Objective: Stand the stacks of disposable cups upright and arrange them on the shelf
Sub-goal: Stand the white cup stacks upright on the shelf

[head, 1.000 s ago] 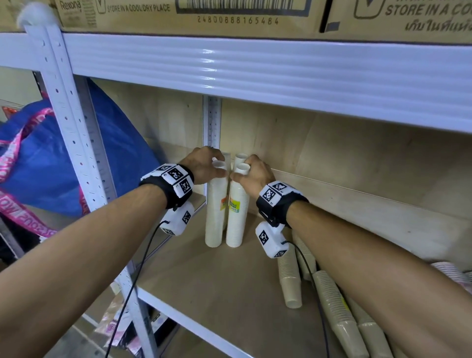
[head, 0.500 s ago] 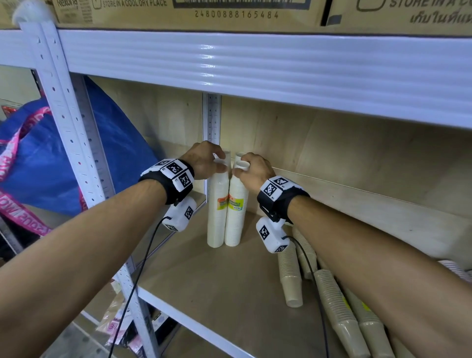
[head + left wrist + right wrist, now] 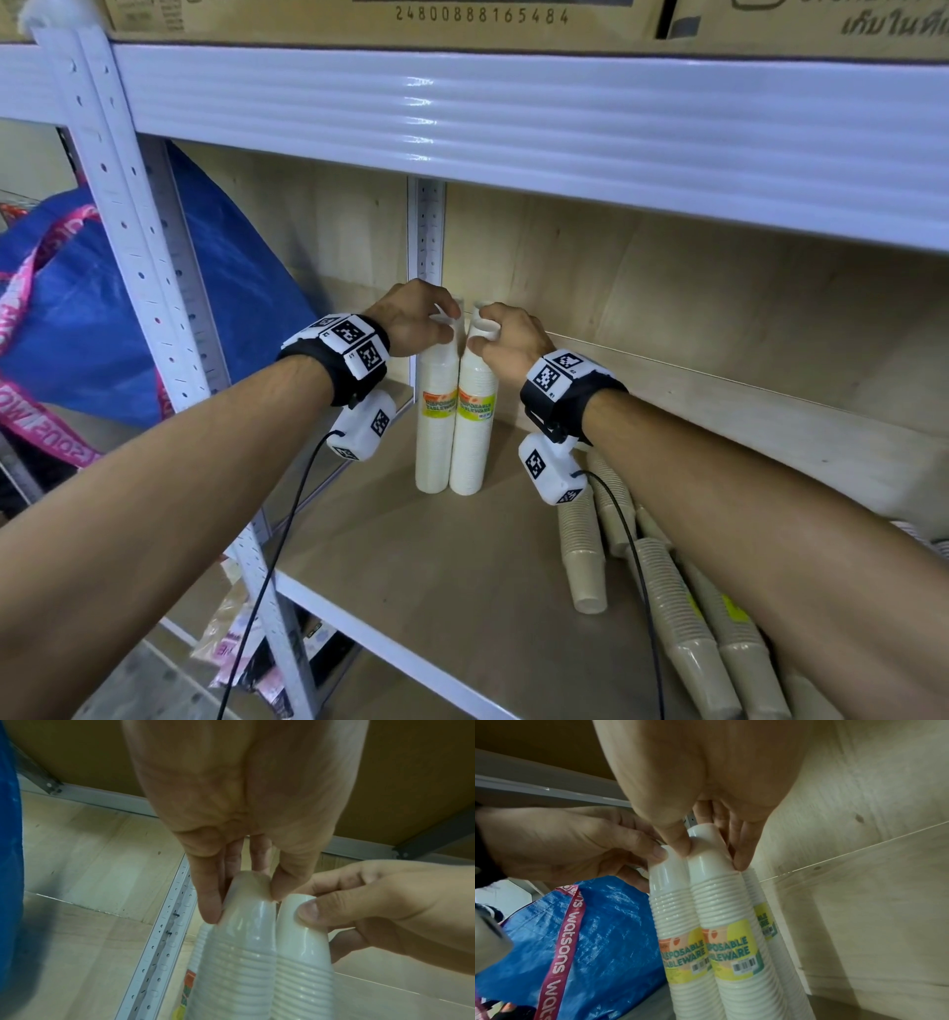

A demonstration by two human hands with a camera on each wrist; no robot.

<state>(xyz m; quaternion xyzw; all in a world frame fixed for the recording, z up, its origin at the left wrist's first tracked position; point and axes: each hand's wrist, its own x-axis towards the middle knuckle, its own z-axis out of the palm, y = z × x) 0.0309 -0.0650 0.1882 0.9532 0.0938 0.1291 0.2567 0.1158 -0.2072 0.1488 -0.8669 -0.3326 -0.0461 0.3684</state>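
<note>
Two white cup stacks with yellow labels stand upright side by side in the shelf's back left corner. My left hand (image 3: 441, 324) pinches the top of the left stack (image 3: 435, 437) with thumb and fingers. My right hand (image 3: 480, 334) pinches the top of the right stack (image 3: 475, 437) the same way. The wrist views show both grips closely: left hand (image 3: 244, 898) on its stack (image 3: 239, 963), right hand (image 3: 711, 852) on its stack (image 3: 721, 912). A third white stack (image 3: 762, 902) stands just behind. Several beige cup stacks (image 3: 583, 555) lie flat on the shelf under my right forearm.
The wooden shelf board (image 3: 411, 591) shows bare wood in front of the white stacks. A white shelf beam (image 3: 513, 118) with cardboard boxes on it runs close overhead. A perforated white post (image 3: 154, 308) stands at the left, with a blue bag (image 3: 102, 318) beyond it.
Both hands stay on the stack tops. The two white stacks now press together along their length, and the left stack's label has come into my view.
</note>
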